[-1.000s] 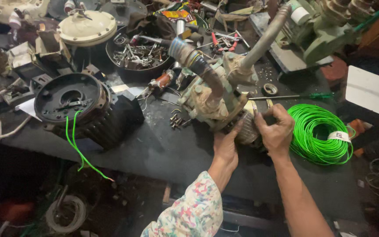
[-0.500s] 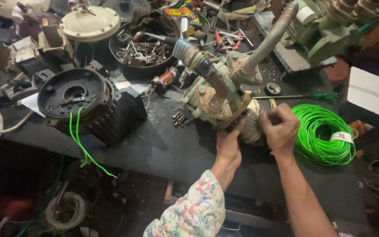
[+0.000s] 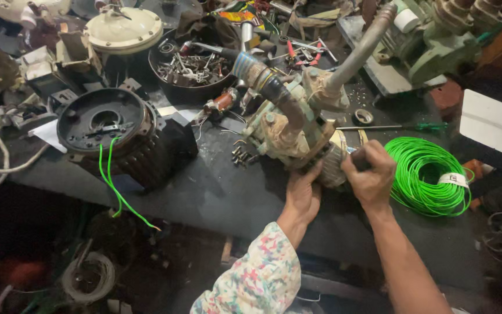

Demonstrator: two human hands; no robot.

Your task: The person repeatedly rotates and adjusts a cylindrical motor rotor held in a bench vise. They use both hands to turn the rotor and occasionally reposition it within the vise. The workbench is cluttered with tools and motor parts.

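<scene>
The left hand (image 3: 303, 195) reaches up from the near edge of the workbench (image 3: 222, 192), palm flat and fingers spread against the ribbed end of the pump motor (image 3: 297, 131). The right hand (image 3: 372, 177) is curled into a closed fist on that same end; what it grips is hidden by its fingers. The pump motor lies mid-bench, its long axis slanting from the hands up-left, pipes rising away. A green wire coil (image 3: 428, 174) lies just right.

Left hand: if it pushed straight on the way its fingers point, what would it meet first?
The left hand already touches the worn grey pump motor; it would press straight into that.
</scene>
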